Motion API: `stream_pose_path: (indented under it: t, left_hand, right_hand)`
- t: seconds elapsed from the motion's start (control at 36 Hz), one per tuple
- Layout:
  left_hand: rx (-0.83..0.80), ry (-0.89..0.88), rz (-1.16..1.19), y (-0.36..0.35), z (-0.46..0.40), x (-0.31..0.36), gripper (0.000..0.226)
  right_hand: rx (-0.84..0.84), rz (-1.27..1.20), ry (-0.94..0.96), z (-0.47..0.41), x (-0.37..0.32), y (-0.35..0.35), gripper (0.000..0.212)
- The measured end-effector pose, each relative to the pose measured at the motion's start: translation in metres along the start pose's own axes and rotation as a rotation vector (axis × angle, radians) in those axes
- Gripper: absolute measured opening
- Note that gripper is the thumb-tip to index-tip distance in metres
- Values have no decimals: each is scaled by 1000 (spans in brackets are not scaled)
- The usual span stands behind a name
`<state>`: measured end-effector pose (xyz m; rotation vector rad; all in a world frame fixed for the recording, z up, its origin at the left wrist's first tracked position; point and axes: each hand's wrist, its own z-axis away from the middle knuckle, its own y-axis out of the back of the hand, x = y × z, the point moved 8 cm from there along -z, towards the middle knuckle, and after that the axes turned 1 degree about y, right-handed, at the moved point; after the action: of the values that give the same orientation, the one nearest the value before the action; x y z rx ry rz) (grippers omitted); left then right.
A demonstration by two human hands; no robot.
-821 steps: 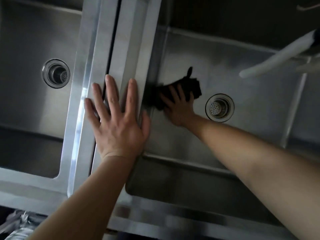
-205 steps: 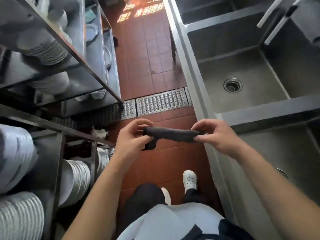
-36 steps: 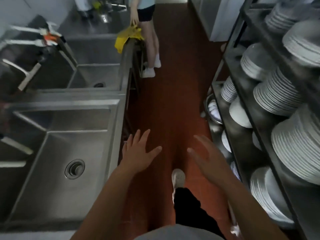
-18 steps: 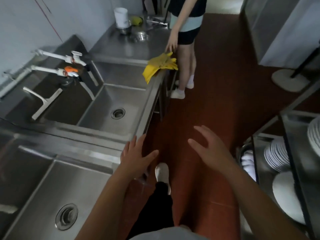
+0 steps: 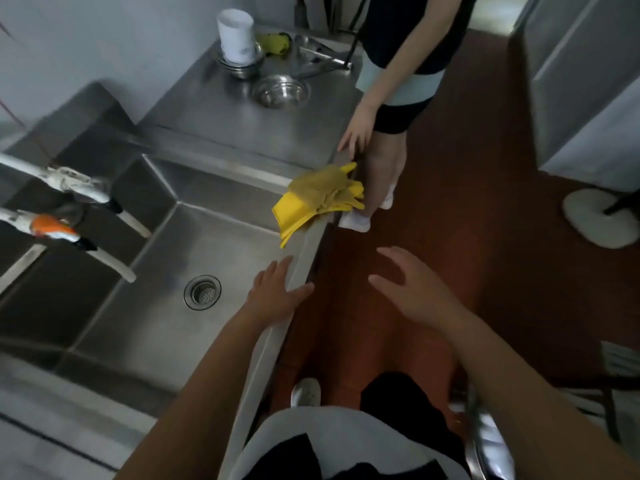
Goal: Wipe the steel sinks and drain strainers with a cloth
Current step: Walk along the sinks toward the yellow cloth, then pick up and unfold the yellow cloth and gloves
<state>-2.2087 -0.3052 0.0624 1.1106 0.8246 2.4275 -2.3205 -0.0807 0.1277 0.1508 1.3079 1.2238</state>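
Nearest, the person's own torso in a pale top and dark trousers, one white shoe point(image 5: 306, 391) on the red tiled floor point(image 5: 485, 258). Both forearms reach forward. Left hand point(image 5: 277, 292) empty, fingers straight and spread, over the near rim of the steel sink point(image 5: 162, 327); whether it touches the rim cannot be told. Right hand point(image 5: 414, 292) also empty, fingers spread and relaxed, held above the floor, well apart from the sink. No cloth in either hand. Sink basin lies left of the hands, drain strainer point(image 5: 202, 292) seated in its floor, just left of the left hand. Two pale faucet spouts point(image 5: 114, 244) reach in from the left wall over the basin, one with an orange handle. Farther along the same rim, a pair of yellow rubber gloves point(image 5: 320, 195) draped over the sink's right edge, partly hanging into the basin. Beyond the sink, the steel tabletop point(image 5: 242, 126) carries a steel bowl point(image 5: 280, 91), a white cup point(image 5: 236, 35) standing on stacked steel dishes, and a small yellow-green item at the far end, too blurred to name. A second person point(image 5: 405, 57) stands at the far right of the tabletop, one hand resting on its edge, white socks showing. Far right on the floor, a round white base point(image 5: 599, 216) of some stand.
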Motion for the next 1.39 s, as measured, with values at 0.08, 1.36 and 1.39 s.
stream_pose_path:
  t: [0.08, 1.36, 1.39]
  left_hand:
    - [-19, -7, 20, 2, -31, 24, 83]
    - [931, 833, 1721, -63, -219, 97, 18]
    - [932, 787, 1703, -61, -215, 97, 15]
  right_hand:
    - [11, 32, 43, -51, -3, 19, 60]
    - [-654, 492, 380, -410, -28, -40, 16]
    - [-673, 444, 366, -407, -27, -37, 17]
